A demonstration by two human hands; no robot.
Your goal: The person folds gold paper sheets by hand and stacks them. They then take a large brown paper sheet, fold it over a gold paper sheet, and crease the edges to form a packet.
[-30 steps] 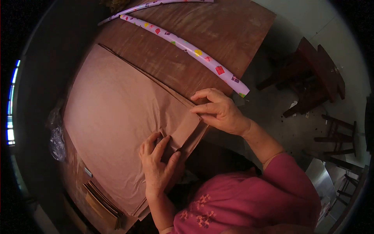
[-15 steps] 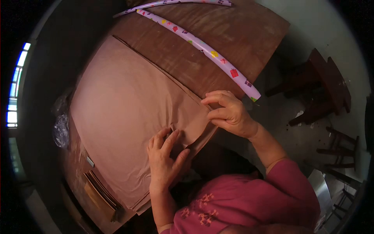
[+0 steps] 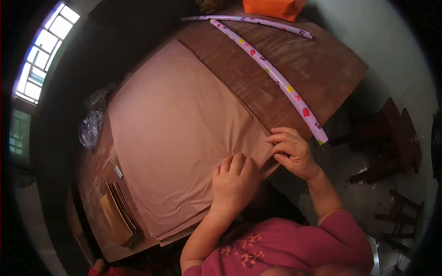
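A stack of large brown paper sheets (image 3: 170, 115) covers much of the wooden table, with creases fanning out near its front right part. On that creased part lies my left hand (image 3: 234, 181), palm down, its slightly bent fingers pressing the paper; its thumb is hidden. My right hand (image 3: 294, 152) pinches the sheets' right corner between thumb and fingers, close to the table's edge. Beyond the paper, a lilac patterned roll of wrapping paper (image 3: 276, 76) lies slantwise, its near end close to my right hand.
A second lilac roll (image 3: 258, 20) and an orange bag (image 3: 275, 7) are at the back. Crumpled clear plastic (image 3: 91, 129) lies left, above a small flat object (image 3: 119, 172) and a bundle of folded brown paper (image 3: 120, 214). Dark wooden stools (image 3: 391, 138) stand right.
The view has shifted, bringing the orange bag into sight. My right hand has closed on the paper corner, and my left hand has turned more palm down on the sheet.
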